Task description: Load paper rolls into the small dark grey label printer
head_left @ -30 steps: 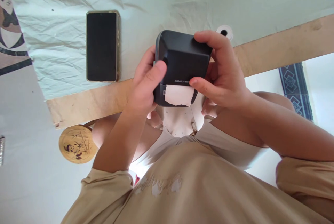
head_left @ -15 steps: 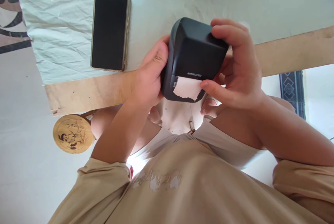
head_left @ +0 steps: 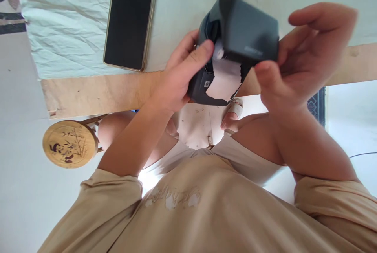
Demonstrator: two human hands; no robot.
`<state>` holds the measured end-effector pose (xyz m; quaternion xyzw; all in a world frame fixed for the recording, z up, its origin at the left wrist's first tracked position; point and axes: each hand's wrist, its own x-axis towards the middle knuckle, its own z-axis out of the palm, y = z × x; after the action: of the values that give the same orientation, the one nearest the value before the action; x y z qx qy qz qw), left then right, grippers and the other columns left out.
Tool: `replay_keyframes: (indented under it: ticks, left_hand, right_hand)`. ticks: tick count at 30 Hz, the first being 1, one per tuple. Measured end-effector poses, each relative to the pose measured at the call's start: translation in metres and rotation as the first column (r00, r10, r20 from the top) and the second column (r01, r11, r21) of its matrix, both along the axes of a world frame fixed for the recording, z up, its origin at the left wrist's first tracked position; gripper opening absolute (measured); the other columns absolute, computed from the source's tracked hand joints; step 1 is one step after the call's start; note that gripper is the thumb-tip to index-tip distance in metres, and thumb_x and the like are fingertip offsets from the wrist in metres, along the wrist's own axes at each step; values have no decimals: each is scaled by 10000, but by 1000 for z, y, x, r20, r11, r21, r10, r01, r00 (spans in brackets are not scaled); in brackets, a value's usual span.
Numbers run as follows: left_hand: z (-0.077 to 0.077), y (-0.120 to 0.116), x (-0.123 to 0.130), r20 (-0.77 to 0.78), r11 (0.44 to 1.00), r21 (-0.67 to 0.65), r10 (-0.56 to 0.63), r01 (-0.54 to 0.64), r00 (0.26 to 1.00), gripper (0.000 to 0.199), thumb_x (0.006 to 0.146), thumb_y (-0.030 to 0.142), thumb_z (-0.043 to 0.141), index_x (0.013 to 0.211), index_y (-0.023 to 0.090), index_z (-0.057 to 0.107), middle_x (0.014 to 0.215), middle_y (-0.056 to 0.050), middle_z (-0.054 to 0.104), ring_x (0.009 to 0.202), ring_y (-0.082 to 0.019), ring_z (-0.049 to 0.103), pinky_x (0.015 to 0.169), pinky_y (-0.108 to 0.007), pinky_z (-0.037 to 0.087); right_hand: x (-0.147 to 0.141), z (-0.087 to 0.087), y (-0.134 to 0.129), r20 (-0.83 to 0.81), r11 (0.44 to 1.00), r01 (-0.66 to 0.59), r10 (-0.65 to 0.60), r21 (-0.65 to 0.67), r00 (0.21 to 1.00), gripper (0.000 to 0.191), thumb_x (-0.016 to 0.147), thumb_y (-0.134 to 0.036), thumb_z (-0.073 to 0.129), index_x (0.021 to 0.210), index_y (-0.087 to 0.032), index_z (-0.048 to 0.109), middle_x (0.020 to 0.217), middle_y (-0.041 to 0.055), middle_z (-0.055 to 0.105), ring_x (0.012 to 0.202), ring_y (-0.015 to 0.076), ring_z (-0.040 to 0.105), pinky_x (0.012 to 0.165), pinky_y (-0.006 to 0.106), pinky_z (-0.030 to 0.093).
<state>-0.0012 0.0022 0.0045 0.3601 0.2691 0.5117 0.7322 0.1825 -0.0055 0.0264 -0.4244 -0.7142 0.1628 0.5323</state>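
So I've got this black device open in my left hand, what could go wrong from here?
The raised cover might drop and pinch your left thumb, which lies by the opening. The paper, ragged-edged and sticking out at the front, could snag or tear.

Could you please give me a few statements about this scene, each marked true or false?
1. The left hand grips the black device. True.
2. The device's lid is fully closed. False: it is raised, leaving a visible opening.
3. White paper with a ragged edge lies over the device's front. True.
4. The phone lies on the pale green cloth. True.
5. The round wooden stool is on the person's right. False: it is on the left.
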Motion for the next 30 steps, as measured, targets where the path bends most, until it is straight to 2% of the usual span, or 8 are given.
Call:
replay_keyframes:
  ticks: [3, 8, 10, 12, 16, 21, 25, 30]
  left_hand:
    - [-2, 0, -1, -30, 999, -34, 3, -4, 1000, 228, 845, 416, 639, 1016, 266, 622, 851, -2, 601, 709, -114, 608, 561, -254, 493]
    - [-4, 0, -2, -89, 999, -33, -15, 12, 996, 321, 751, 519, 700, 979, 307, 623, 850, -10, 626, 715, -157, 645, 516, -280, 527]
    - [-3, -1, -3, -109, 1000, -18, -25, 23, 994, 337, 785, 531, 659, 1027, 303, 605, 863, -13, 626, 727, -170, 649, 512, -291, 516]
    - [0, -2, -4, -96, 999, 8, -35, 36, 995, 311, 803, 511, 648, 1015, 287, 604, 841, -13, 617, 708, -155, 625, 518, -283, 488]
    - [5, -4, -6, -80, 997, 34, -70, 73, 994, 240, 803, 440, 670, 972, 275, 629, 831, -21, 614, 686, -149, 591, 540, -297, 455]
    - [5, -5, -9, -94, 991, 62, -116, 122, 989, 229, 837, 395, 639, 1039, 287, 658, 976, -26, 660, 894, -214, 664, 712, -347, 522]
    - [4, -6, -8, -160, 993, 87, -69, 84, 985, 294, 840, 446, 628, 1088, 294, 669, 1034, -31, 681, 952, -222, 677, 749, -349, 557]
    - [6, -5, -4, -174, 998, 55, -8, 18, 985, 345, 854, 458, 609, 1147, 280, 649, 1096, -34, 687, 1030, -228, 657, 797, -333, 570]
  right_hand:
    - [-9, 10, 1, -62, 994, 106, -108, -34, 992, 149, 890, -370, 567, 975, -252, 537, 1032, -28, 476, 527, -50, 420, 461, 169, 357]
    - [-18, 16, 7, -214, 999, 14, -7, 31, 977, 75, 918, -208, 455, 866, -238, 500, 873, -27, 535, 737, 63, 626, 428, 160, 363]
    - [-15, 14, 8, -88, 999, 16, -19, -34, 996, 90, 878, -188, 491, 904, -244, 557, 937, -21, 597, 783, 92, 624, 447, 192, 391]
    - [-12, 14, 7, 193, 999, 43, -38, -23, 980, 130, 833, -211, 573, 951, -236, 621, 972, -14, 656, 764, 103, 617, 526, 234, 440]
    - [-7, 20, 0, 584, 998, 55, -58, 22, 810, 195, 814, -303, 621, 981, -234, 693, 1036, -8, 705, 840, 149, 646, 624, 278, 444]
    - [-5, 29, -4, 730, 993, 91, -8, -75, 683, 234, 811, -397, 610, 993, -258, 657, 646, -29, 604, 571, 90, 513, 506, 232, 339]
    - [-2, 29, -2, 641, 991, 40, 53, -130, 765, 261, 724, -351, 716, 934, -226, 624, 639, -37, 573, 480, 31, 400, 442, 198, 316]
    - [3, 35, 0, 138, 933, -100, 157, -347, 978, 336, 720, -224, 689, 1042, -211, 593, 1034, -11, 590, 783, 53, 598, 442, 116, 358]
